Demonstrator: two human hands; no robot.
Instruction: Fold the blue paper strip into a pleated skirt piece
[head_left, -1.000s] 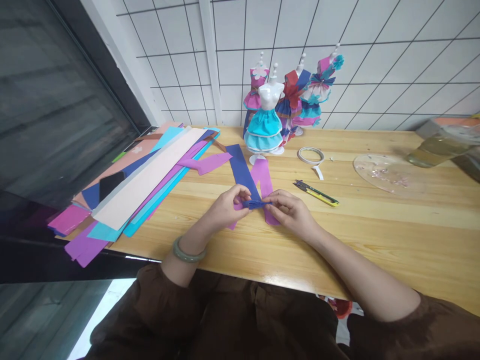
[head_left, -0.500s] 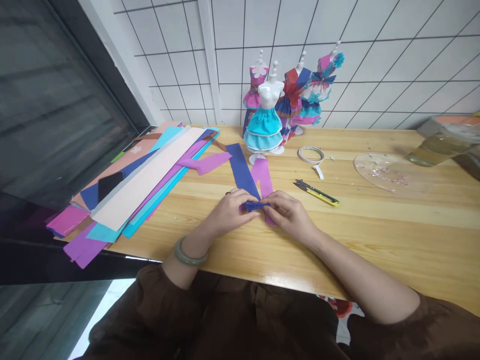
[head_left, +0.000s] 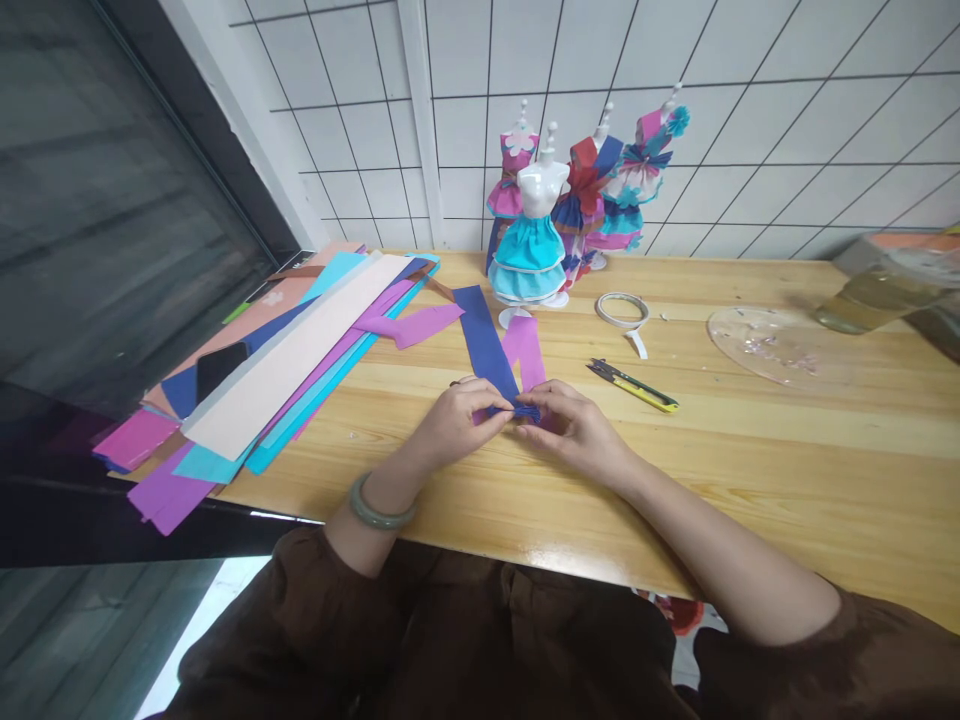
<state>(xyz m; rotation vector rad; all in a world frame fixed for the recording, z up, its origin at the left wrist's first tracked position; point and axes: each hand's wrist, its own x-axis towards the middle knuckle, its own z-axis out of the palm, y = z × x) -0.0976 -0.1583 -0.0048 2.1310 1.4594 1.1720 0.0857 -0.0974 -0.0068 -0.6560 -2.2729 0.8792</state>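
Note:
Between both hands is a small bundle of pleated dark blue paper (head_left: 527, 412). My left hand (head_left: 466, 420), with a bangle on its wrist, pinches the bundle's left end between thumb and fingertips. On the right end, the thumb and fingers of my right hand (head_left: 571, 428) are closed. A flat dark blue strip (head_left: 486, 345) runs from behind the fingers toward a white dress form (head_left: 541, 188) in a turquoise ruffled skirt. Beside the strip lies a folded purple strip (head_left: 529, 352), partly under the hands.
Coloured paper sheets (head_left: 300, 350) are piled at the left, a dark phone (head_left: 219, 372) among them. Right of the hands lie yellow-handled snips (head_left: 634, 385), a tape roll (head_left: 622, 310) and a clear plate (head_left: 772, 345). More dressed forms (head_left: 634, 190) stand behind.
Along the pleated blue bundle, my left fingertips have moved slightly right and pinch nearer its middle. More pleats now show by my right fingers, which have shifted slightly.

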